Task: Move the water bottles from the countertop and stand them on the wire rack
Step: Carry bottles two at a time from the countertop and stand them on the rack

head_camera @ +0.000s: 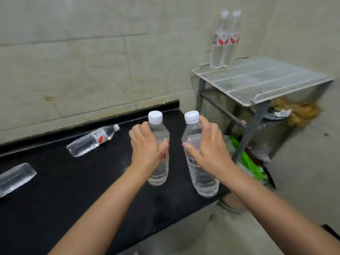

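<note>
Had one bottle wrapped in my left hand (pixel 147 150), another bottle in my right hand (pixel 206 151), mid-carry; next was standing both on the wire rack (pixel 257 80).

Clear glossy plastic bottles (pixel 158 153), matt black countertop (pixel 73 190), white wire rack (pixel 257 80).

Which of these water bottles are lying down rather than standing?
Two on the black countertop: the capped bottle near the wall and the bottle cut off at the left edge. The others are upright.
</note>
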Demonstrator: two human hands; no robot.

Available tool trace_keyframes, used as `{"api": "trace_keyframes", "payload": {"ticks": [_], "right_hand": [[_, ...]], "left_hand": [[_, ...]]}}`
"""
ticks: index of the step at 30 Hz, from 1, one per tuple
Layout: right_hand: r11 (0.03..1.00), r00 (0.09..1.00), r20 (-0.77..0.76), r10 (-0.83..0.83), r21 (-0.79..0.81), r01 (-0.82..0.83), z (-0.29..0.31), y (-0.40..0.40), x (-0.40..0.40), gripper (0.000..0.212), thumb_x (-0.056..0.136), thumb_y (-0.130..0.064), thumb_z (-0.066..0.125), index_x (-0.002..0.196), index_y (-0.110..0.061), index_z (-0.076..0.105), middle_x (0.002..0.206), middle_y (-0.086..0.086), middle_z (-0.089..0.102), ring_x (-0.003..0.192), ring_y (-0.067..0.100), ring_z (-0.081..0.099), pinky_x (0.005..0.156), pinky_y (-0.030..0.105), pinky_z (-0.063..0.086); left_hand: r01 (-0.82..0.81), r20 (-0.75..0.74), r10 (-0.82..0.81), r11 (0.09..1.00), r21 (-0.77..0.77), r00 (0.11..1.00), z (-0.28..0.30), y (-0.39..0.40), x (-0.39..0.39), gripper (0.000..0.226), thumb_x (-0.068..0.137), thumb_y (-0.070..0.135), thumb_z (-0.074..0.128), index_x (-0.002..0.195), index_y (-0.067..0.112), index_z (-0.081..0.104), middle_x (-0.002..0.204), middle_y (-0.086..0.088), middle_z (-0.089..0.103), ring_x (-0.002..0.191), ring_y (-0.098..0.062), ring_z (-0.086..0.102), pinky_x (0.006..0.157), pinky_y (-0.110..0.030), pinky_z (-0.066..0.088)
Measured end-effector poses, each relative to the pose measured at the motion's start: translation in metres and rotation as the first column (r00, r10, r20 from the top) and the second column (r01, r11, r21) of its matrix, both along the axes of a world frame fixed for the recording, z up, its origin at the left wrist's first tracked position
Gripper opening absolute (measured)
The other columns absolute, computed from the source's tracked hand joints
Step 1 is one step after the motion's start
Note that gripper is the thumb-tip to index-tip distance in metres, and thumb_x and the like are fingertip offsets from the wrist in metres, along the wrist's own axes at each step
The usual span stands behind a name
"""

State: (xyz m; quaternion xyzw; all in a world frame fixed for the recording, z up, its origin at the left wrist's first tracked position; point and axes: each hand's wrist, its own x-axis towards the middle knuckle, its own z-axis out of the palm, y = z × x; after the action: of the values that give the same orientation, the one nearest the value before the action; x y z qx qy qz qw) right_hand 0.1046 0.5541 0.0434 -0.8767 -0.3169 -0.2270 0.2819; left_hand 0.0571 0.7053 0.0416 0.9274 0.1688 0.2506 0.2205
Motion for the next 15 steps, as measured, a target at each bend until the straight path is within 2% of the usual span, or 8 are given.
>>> {"api": "trace_keyframes", "payload": {"ticks": [2,4,6,8,10,12,15], "right_hand": [[1.0,0.996,0.09,-0.017,0.024,0.015,0.023,-0.045,0.022,0.063,0.076,-0.049,0.039,0.125,-0.015,0.022,0.098,0.03,0.053,0.084,0.045,0.056,0.073,0.044,0.05],[0.998,0.984,0.174,-0.041,0.054,0.032,0.048,-0.084,0.044,0.06,0.076,-0.047,0.041,0.123,-0.014,0.024,0.098,0.03,0.053,0.085,0.045,0.056,0.073,0.044,0.049],[0.995,0.964,0.255,-0.075,0.08,0.056,0.072,-0.115,0.068,0.059,0.075,-0.045,0.042,0.121,-0.012,0.026,0.096,0.031,0.054,0.082,0.045,0.057,0.072,0.044,0.05],[0.992,0.946,0.307,-0.101,0.105,0.072,0.093,-0.137,0.092,0.058,0.075,-0.045,0.043,0.12,-0.012,0.028,0.093,0.031,0.054,0.079,0.044,0.057,0.07,0.043,0.051],[0.988,0.927,0.355,-0.121,0.132,0.078,0.111,-0.154,0.117,0.058,0.075,-0.045,0.043,0.12,-0.011,0.029,0.09,0.03,0.055,0.076,0.042,0.058,0.067,0.041,0.052],[0.984,0.905,0.402,-0.136,0.164,0.075,0.127,-0.167,0.143,0.058,0.075,-0.044,0.044,0.119,-0.01,0.029,0.089,0.03,0.055,0.075,0.041,0.059,0.066,0.039,0.052],[0.973,0.891,0.431,-0.143,0.228,0.046,0.146,-0.185,0.187,0.056,0.075,-0.045,0.043,0.118,-0.013,0.027,0.095,0.031,0.055,0.082,0.043,0.059,0.07,0.041,0.052]], "left_hand": [[0.019,0.071,-0.013,0.997,-0.08,0.997,0.024,-0.045,0.023,0.065,0.083,0.021,0.064,0.13,-0.008,0.031,0.123,-0.027,0.036,0.114,-0.037,0.032,0.1,-0.038,0.025],[0.065,0.161,-0.047,0.992,-0.108,0.986,0.047,-0.086,0.044,0.066,0.084,0.021,0.063,0.132,-0.008,0.03,0.125,-0.026,0.034,0.117,-0.036,0.03,0.101,-0.036,0.024],[0.113,0.23,-0.089,0.989,-0.094,0.969,0.067,-0.12,0.067,0.068,0.083,0.026,0.061,0.131,-0.01,0.031,0.123,-0.027,0.035,0.116,-0.038,0.032,0.101,-0.039,0.026],[0.145,0.298,-0.123,0.988,-0.052,0.947,0.087,-0.149,0.09,0.078,0.075,0.044,0.046,0.127,-0.013,0.035,0.118,-0.03,0.038,0.11,-0.042,0.036,0.097,-0.045,0.031],[0.169,0.364,-0.148,0.985,-0.027,0.92,0.106,-0.17,0.117,0.088,0.064,0.051,0.031,0.123,-0.014,0.038,0.114,-0.032,0.04,0.106,-0.043,0.039,0.093,-0.047,0.033],[0.166,0.419,-0.15,0.986,-0.002,0.895,0.124,-0.188,0.148,0.084,0.063,0.05,0.031,0.123,-0.008,0.037,0.11,-0.033,0.043,0.103,-0.044,0.041,0.09,-0.047,0.035],[0.163,0.512,-0.16,0.986,0.039,0.844,0.146,-0.205,0.199,0.056,0.064,0.047,0.034,0.109,0.016,0.023,0.105,-0.035,0.046,0.101,-0.039,0.04,0.089,-0.044,0.034]]}}
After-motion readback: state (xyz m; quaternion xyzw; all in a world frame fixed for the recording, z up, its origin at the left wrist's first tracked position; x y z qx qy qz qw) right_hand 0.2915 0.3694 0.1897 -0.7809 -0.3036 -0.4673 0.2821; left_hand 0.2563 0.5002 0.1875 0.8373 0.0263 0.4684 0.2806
